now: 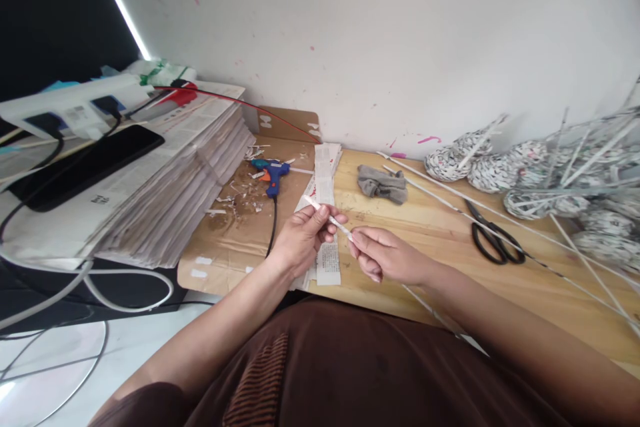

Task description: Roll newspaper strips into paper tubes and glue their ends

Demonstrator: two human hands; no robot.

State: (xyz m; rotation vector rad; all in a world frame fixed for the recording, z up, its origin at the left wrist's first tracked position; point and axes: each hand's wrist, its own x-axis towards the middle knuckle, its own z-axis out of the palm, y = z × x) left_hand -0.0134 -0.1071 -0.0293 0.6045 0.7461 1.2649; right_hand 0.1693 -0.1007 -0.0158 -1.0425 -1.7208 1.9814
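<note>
A thin rolled paper stick (340, 226) is held between both hands over the front part of the table. My left hand (311, 233) pinches it near its upper left end, thumb on top. My right hand (383, 253) grips it further along, with the fingers curled; a thin white length shows below my right forearm, and its link to the stick is hidden. Beneath the hands lie newspaper strips (327, 270). Behind my left hand, a blue glue gun (276, 175) rests on brown cardboard (227, 273) among paper scraps.
A grey cloth (383, 184) lies on the wooden table (425, 213). Black scissors (495, 240) and long paper sticks are at the right, before paper coils (500, 172). At left, a newspaper stack (185, 193) bears a phone (90, 163) and power strip (80, 110).
</note>
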